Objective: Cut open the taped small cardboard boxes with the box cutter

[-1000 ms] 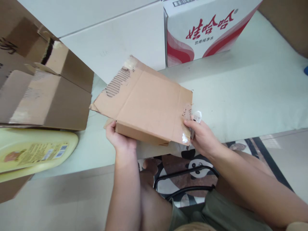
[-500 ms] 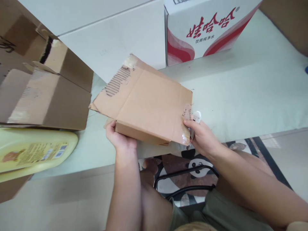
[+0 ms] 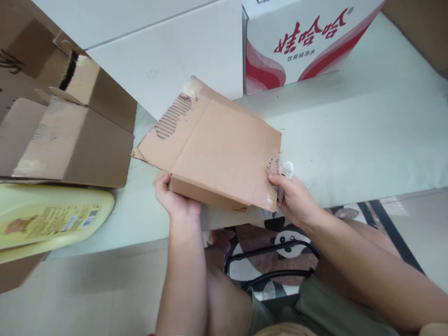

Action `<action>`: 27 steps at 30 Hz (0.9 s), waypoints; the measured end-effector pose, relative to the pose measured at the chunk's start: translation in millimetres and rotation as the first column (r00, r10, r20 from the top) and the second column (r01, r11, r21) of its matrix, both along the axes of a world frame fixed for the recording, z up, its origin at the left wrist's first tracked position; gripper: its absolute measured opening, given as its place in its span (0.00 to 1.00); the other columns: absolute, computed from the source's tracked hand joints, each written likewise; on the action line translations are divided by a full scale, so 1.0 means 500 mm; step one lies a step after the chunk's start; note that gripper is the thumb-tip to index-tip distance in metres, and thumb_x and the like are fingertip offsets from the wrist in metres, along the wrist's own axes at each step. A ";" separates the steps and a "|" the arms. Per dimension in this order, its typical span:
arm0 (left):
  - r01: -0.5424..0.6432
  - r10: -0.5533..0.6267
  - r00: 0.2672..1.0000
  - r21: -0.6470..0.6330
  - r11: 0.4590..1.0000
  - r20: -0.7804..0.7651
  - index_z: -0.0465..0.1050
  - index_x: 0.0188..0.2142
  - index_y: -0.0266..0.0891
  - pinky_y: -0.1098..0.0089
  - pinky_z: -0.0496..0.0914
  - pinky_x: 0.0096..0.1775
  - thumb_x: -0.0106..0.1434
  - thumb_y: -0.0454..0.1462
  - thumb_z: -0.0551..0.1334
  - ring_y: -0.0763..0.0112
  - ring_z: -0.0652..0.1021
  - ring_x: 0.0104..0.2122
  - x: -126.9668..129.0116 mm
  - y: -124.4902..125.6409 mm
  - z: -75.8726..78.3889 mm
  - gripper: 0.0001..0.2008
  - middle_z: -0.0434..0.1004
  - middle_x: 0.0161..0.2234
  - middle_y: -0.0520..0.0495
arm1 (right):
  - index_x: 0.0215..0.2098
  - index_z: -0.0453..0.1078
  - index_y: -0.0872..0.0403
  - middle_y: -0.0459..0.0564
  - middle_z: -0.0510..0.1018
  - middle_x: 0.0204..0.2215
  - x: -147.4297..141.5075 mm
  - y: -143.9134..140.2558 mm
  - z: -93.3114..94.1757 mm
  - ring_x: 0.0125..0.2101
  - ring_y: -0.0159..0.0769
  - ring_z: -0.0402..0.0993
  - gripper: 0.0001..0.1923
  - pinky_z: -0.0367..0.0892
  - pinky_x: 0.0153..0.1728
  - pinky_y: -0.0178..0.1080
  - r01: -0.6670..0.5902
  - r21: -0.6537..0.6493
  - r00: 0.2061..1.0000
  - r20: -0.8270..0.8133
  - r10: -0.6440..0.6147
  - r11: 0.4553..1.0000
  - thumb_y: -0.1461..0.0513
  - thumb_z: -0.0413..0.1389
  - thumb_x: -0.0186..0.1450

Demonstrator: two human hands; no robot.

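Observation:
A small brown cardboard box (image 3: 220, 149) with a torn, open flap is held over the near edge of a pale green table (image 3: 350, 140). My left hand (image 3: 173, 198) grips its lower left corner from underneath. My right hand (image 3: 292, 198) holds the right corner by a patch of clear tape, and a small white plastic object (image 3: 287, 170) sticks up between that hand's fingers. What the white object is cannot be told.
A white and red printed carton (image 3: 301, 42) stands at the back. Open brown boxes (image 3: 66, 135) sit at the left, above a pale yellow bottle (image 3: 52, 219) lying on its side. A white panel (image 3: 157, 60) leans behind. A panda-patterned seat (image 3: 276, 252) is below.

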State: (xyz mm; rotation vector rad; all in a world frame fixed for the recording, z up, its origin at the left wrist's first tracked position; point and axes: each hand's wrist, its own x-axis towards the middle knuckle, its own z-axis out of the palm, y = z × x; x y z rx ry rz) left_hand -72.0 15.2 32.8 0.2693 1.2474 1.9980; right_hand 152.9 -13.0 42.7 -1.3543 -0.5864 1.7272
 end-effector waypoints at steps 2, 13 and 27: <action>0.004 -0.004 1.000 0.001 1.000 -0.013 0.68 0.28 0.41 0.68 0.75 0.43 0.54 0.42 0.61 0.65 0.77 0.35 -0.001 0.000 -0.001 0.07 0.71 0.29 0.51 | 0.31 0.62 0.50 0.39 0.63 0.20 0.000 0.001 0.000 0.19 0.27 0.56 0.18 0.46 0.18 0.33 -0.003 0.000 1.000 0.000 0.003 1.000 0.53 0.64 0.48; 0.013 -0.013 1.000 -0.008 1.000 0.002 0.67 0.28 0.42 0.69 0.76 0.42 0.52 0.43 0.62 0.66 0.77 0.33 0.002 -0.001 0.003 0.08 0.71 0.28 0.52 | 0.31 0.62 0.49 0.38 0.62 0.19 0.001 0.001 -0.004 0.19 0.28 0.56 0.18 0.46 0.18 0.33 -0.002 0.009 1.000 0.002 0.002 1.000 0.53 0.64 0.49; 0.022 -0.022 1.000 -0.028 0.999 -0.022 0.68 0.28 0.42 0.67 0.75 0.44 0.54 0.44 0.61 0.63 0.78 0.36 0.001 0.000 -0.001 0.09 0.72 0.29 0.50 | 0.30 0.62 0.50 0.39 0.62 0.20 -0.002 -0.001 -0.004 0.20 0.27 0.55 0.18 0.46 0.18 0.34 -0.005 0.010 1.000 0.007 0.005 1.000 0.53 0.64 0.49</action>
